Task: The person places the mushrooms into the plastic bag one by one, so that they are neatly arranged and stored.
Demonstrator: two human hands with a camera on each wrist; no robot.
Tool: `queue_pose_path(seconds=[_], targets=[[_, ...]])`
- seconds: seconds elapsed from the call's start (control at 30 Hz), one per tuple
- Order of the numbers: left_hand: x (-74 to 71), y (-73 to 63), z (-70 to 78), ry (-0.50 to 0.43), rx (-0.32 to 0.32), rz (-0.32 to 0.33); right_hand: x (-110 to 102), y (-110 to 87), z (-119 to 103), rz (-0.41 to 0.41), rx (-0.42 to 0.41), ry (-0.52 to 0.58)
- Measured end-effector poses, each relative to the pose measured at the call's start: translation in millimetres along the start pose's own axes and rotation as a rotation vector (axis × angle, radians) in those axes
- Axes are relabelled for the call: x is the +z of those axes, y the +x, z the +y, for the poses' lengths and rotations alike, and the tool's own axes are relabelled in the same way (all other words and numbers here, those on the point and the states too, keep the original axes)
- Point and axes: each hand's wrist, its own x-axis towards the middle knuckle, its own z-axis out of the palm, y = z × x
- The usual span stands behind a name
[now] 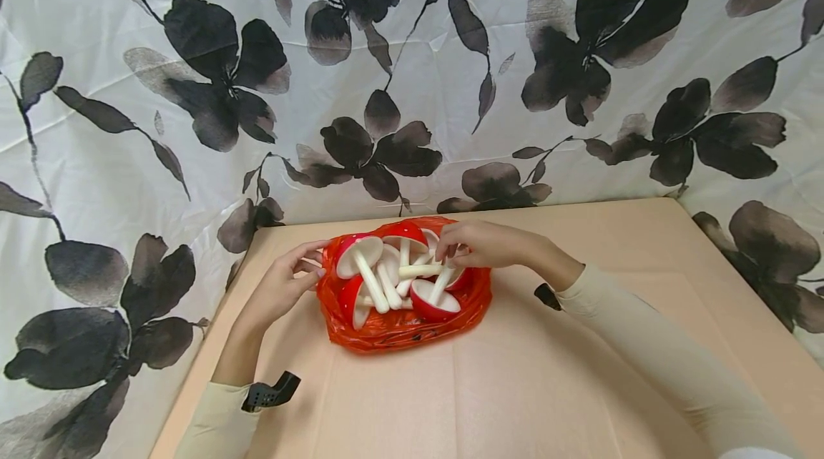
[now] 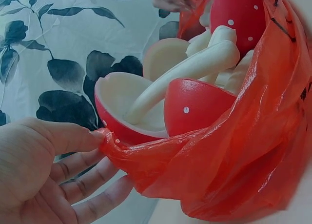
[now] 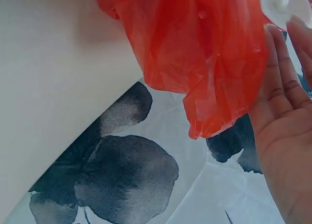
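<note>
Several toy mushrooms with red, white-spotted caps and cream stems (image 1: 369,280) lie heaped in a crinkled red plastic bag (image 1: 405,341), its mouth spread wide. My left hand (image 1: 286,286) is at the bag's left side. In the left wrist view, the thumb and fingers of that hand pinch the bag's edge (image 2: 114,143) close beside a mushroom cap (image 2: 109,99). My right hand (image 1: 479,243) reaches over the far right rim, fingertips among the mushrooms. In the right wrist view its fingers (image 3: 278,82) extend along the bag, the thumb apart from them by a white cap underside (image 3: 287,9).
The bag rests on a pale tan table (image 1: 528,373), near its far edge. Behind hangs a white cloth (image 1: 476,87) printed with dark grey flowers. Black straps (image 1: 270,393) are at both wrists, over beige sleeves (image 1: 644,344).
</note>
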Motion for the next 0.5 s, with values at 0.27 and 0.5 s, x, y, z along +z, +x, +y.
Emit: queue_pose_path(seconds=[0.27, 0.5], targets=[[-3.4, -3.9, 4.7, 0.018, 0.001, 0.005, -7, -23.2, -7, 0.072, 0.046, 0.178], [-12.2, -3.7, 13.2, 0.162, 0.044, 0.045, -18, -51.7, -15, 0.16, 0.124, 0.23]])
